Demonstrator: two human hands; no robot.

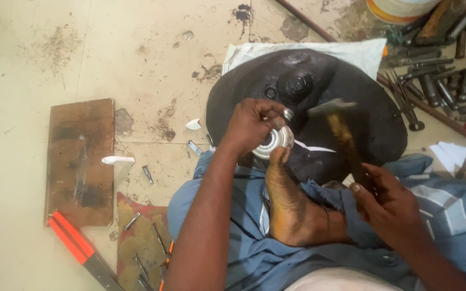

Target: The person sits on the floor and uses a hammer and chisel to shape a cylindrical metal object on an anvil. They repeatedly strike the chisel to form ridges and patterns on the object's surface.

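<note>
My left hand (252, 125) grips a small round metal part (273, 143), like a bearing or pulley, and holds it against the edge of a large black iron disc (373, 124) on the floor. The toes of my bare foot (292, 202) press right under the part. My right hand (386, 202) is closed on the wooden handle of a hammer (340, 126), whose blurred head hangs just right of the metal part, above the disc.
A wooden board (79, 161) lies at the left, with a red-handled tool (79, 250) below it. Several dark metal tools (438, 81) are piled at the top right. Small bolts and bits (146, 173) are scattered on the tiled floor.
</note>
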